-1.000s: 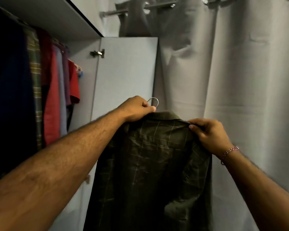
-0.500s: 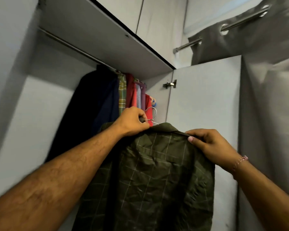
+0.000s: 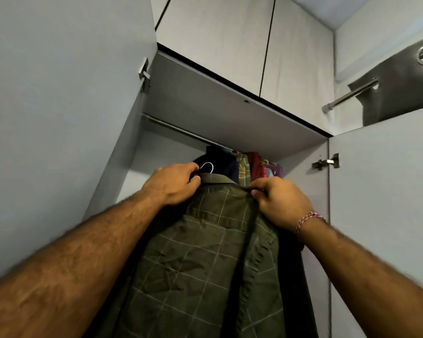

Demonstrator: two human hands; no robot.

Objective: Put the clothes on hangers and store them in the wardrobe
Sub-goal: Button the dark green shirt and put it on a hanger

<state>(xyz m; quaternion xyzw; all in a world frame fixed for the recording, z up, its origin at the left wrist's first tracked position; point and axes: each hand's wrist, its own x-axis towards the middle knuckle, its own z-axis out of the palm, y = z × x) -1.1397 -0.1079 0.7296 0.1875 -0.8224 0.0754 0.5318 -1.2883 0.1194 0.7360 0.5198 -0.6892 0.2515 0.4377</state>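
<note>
Item: shirt (image 3: 200, 259), olive check, on a hanger; hook (image 3: 207, 167) shows at the collar, below the rail (image 3: 178, 129) and not yet on it.

Left hand (image 3: 174, 185): fingers curled round the hanger neck under the hook. Right hand (image 3: 278, 203): fingers pinching the shirt's shoulder seam right of the hook.

Risks, as judged:
- Hook may miss the rail or catch only by its tip, since the shirt's bulk blocks the view of the rail's near stretch; the shirt would then drop.
- Shoulder may slide off the hanger when the pinch lets go, if the hanger arm is not seated inside it; that cannot be seen.
- Hook may snag the dark garment (image 3: 217, 162) just behind it.

Surroundings: hung clothes (image 3: 256, 168) packed right of the hook, leaving free rail only to its left. Shelf (image 3: 230, 113) low above the rail limits lift. Open door (image 3: 381, 203) right of the rail; hinge (image 3: 326, 162) on it; curtain (image 3: 400, 93) beyond.
</note>
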